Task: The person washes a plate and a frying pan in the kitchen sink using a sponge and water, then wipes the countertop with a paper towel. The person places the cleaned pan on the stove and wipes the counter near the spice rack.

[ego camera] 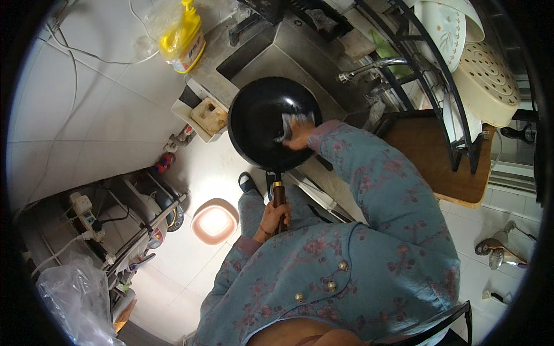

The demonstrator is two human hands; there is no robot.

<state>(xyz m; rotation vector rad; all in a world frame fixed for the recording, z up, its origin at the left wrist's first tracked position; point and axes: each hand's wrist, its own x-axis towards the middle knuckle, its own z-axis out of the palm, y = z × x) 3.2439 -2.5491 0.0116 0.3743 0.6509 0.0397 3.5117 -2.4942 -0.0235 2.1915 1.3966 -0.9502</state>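
Observation:
A black wok (259, 116) is held out in front of me, partly over the corner of a steel sink (298, 60). My left hand (273, 218) grips its brown handle (279, 194) close to my body. Inside the wok, my right hand (299, 134) presses a pale, crumpled cloth or wipe (289, 121) against the right side of the inner wall. The hand is slightly blurred. The rest of the dark inner surface is bare, with a light reflection near the top.
Right of the sink are a faucet (372, 67), a black dish rack (428, 86) with a cream perforated basket (484, 82), and a wooden board (411, 151). A yellow pump bottle (184, 43) stands upper left. A pink basin (199, 227) sits on the floor; a cluttered shelf (130, 242) is at left.

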